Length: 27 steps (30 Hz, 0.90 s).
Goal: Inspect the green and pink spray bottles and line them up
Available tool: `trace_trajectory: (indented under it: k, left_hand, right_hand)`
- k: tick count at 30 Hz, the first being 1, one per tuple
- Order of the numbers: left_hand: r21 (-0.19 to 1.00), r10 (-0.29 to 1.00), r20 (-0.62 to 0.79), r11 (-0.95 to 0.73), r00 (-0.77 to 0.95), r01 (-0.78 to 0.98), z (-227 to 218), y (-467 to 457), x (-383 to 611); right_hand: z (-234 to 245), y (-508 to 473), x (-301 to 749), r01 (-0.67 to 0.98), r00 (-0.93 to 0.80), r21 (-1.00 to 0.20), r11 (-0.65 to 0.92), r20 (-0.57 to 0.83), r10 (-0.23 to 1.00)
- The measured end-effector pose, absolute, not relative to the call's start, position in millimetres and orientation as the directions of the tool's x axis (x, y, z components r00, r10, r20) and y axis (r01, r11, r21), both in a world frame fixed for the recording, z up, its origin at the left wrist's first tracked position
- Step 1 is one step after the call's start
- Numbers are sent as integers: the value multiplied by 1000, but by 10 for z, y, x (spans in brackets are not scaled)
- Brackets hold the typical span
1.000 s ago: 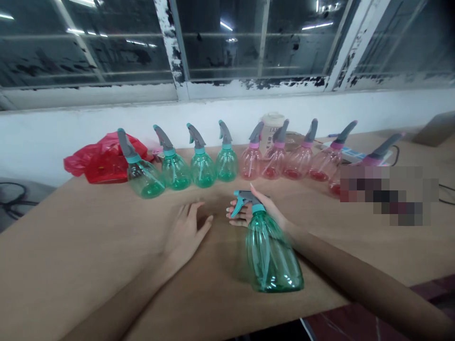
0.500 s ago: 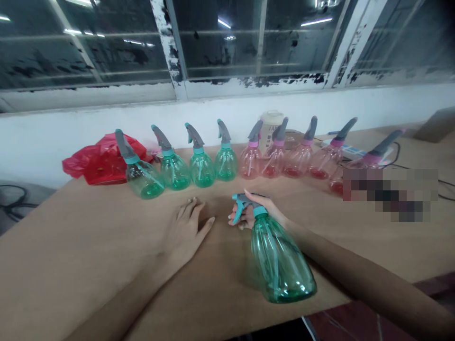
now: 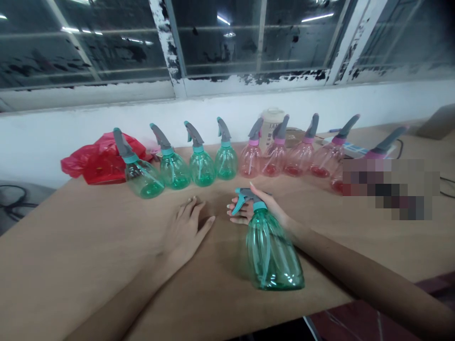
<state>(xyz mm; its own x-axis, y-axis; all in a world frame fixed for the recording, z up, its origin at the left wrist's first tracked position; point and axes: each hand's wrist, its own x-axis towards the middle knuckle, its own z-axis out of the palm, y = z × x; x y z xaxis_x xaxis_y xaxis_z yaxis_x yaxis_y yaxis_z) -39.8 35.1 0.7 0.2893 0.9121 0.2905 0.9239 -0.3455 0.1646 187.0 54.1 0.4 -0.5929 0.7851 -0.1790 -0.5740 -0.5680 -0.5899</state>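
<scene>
My right hand holds a green spray bottle by its grey and teal trigger head. The bottle is see-through, with a tube inside, and it tilts so that its base points toward me. Some fingers of that hand show beyond the teal trigger. My left hand rests palm down on the brown table, fingers stretched and thumb apart, with nothing in it. Beyond the hands stands a row of green spray bottles on the left and pink spray bottles on the right.
A red plastic bag lies behind the leftmost green bottle. A pale cup with printing stands behind the pink ones. Cables hang at the left, and a brown box sits far right. A white wall with windows closes the back.
The held green spray bottle has swung slightly left and a little away from me, its base more upright in view. My left hand has stayed in place.
</scene>
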Motion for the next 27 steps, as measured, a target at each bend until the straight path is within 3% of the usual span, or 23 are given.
trace_trajectory:
  k: [9,16,27]
  left_hand:
    - [167,915,285,-339,284,926,-11,360,-406]
    - [161,925,260,-324,276,932,25,343,-384]
    - [147,921,267,-330,284,932,10,345,-399]
  right_hand:
    - [14,493,1897,-608,-443,-664,-435,-171,880]
    - [12,568,1922,-576,-588,-615,-538,-145,796]
    - [-39,608,1926,-600,-573,-588,-543,-158,804]
